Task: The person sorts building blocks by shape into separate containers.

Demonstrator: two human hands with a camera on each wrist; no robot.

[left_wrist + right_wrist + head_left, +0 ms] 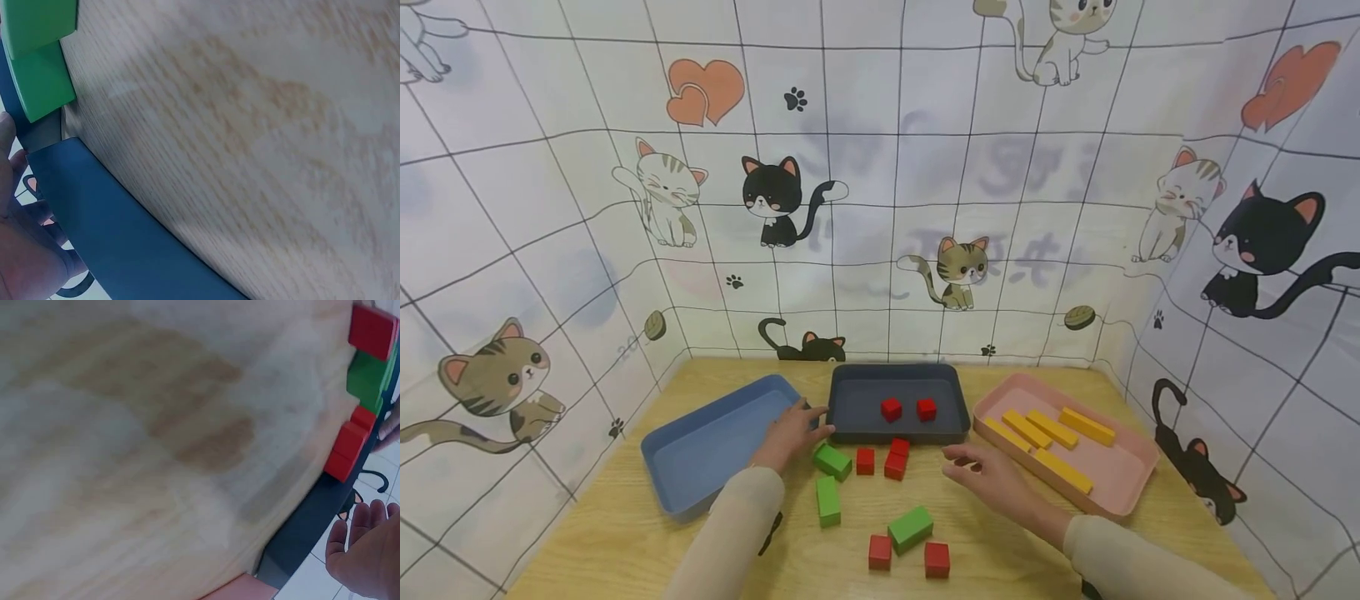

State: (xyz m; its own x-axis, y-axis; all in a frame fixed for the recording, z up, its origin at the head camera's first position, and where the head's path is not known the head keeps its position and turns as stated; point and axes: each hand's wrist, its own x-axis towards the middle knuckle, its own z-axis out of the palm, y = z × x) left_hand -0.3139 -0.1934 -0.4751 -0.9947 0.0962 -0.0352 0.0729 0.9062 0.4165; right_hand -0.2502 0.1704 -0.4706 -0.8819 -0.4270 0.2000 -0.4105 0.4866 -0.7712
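My left hand (792, 429), fingers loosely bent, hovers over the right rim of the blue tray (658, 479). Its fingertips reach toward the left edge of the dark tray (898, 435), with a green block (832, 461) just below them. In the left wrist view that hand (28, 240) appears beyond the blue tray's wall. My right hand (988, 479) is held over the table between the red cubes (865, 462) and the pink tray (1123, 500), its fingers relaxed around nothing. Two red cubes (891, 409) lie inside the dark tray.
Several yellow bars (1086, 426) lie in the pink tray. On the wooden table (1000, 567) are two more green blocks (828, 502) and several red cubes, some near the front (937, 559). A cat-patterned cloth (880, 208) encloses the back and sides.
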